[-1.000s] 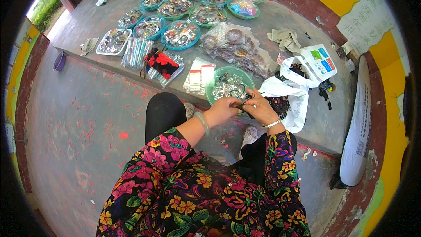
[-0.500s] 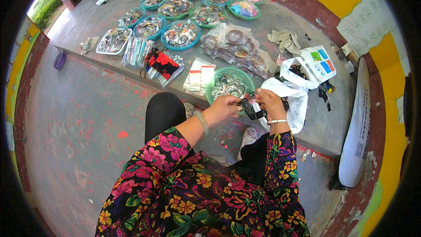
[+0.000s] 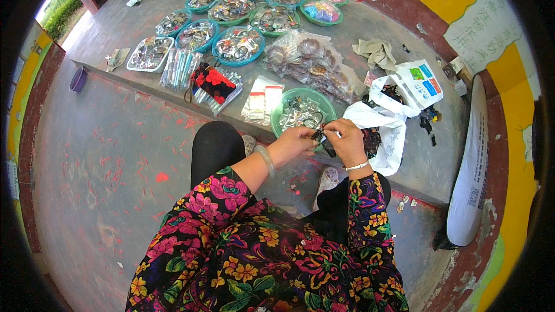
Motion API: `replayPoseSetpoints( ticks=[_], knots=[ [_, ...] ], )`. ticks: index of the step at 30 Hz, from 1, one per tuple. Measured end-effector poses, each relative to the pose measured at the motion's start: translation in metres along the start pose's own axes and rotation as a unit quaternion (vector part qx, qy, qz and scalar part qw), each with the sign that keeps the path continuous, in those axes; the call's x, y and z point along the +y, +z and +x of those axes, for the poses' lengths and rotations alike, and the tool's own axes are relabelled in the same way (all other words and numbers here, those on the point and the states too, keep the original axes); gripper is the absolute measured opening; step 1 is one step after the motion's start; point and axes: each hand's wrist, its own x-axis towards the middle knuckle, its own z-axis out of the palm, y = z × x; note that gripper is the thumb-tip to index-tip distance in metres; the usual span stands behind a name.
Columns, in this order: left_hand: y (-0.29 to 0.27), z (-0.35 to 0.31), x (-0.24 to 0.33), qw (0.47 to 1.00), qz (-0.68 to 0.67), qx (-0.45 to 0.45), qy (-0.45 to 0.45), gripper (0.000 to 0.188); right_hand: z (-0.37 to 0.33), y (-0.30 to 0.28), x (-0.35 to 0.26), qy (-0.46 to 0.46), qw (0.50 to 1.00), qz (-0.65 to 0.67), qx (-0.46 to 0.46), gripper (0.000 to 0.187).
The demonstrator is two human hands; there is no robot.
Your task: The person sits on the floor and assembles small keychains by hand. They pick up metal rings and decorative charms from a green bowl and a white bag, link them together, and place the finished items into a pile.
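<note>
My left hand (image 3: pixel 293 144) is closed, its thumb and fingers pinching a small black item (image 3: pixel 328 148) of a kind I cannot make out. Right beside it my right hand (image 3: pixel 348 142) grips the same item with bent fingers, and the fingertips of both hands nearly meet. Just beyond them stands a light green plastic basket (image 3: pixel 274 114), holding small clear packets with silvery and dark contents (image 3: pixel 300 113). To the right lies an open white plastic bag (image 3: pixel 392 149) with dark items inside, partly behind my right hand.
Packets with white and red cards (image 3: pixel 263 99) lie left of the basket, near a red-and-black pouch (image 3: pixel 215 84). Clear bags of brown rings (image 3: pixel 312 58) are piled behind. Several filled baskets (image 3: pixel 238 45) spread across the grey ledge. A purple bowl (image 3: pixel 78 80) stands at far left.
My right hand has moved left, closer to my left hand. The black item, spread between the hands before, is now bunched at the fingertips. The left hand has barely moved.
</note>
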Motion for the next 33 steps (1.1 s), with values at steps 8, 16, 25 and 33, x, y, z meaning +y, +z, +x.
replayPoseSetpoints(
  ticks=[8, 16, 25, 33],
  knots=[
    [0.0, 0.0, 0.003, 1.0, -0.007, -0.007, 0.018, 0.023, 0.002, 0.005, 0.01, -0.089, 0.994, -0.054, -0.016, 0.025],
    [0.002, -0.001, 0.0, 1.0, -0.002, -0.003, 0.028, 0.023, 0.003, 0.007, 0.017, 0.03, 0.998, -0.004, -0.055, 0.04],
    [0.0, -0.003, 0.006, 0.997, -0.075, 0.003, 0.0, 0.021, 0.005, -0.007, 0.017, -0.02, 0.999, 0.022, 0.036, 0.025],
    [0.002, -0.004, 0.005, 1.0, -0.028, -0.005, 0.009, 0.023, 0.003, 0.003, 0.016, -0.024, 0.999, -0.026, -0.039, 0.022]
  ],
)
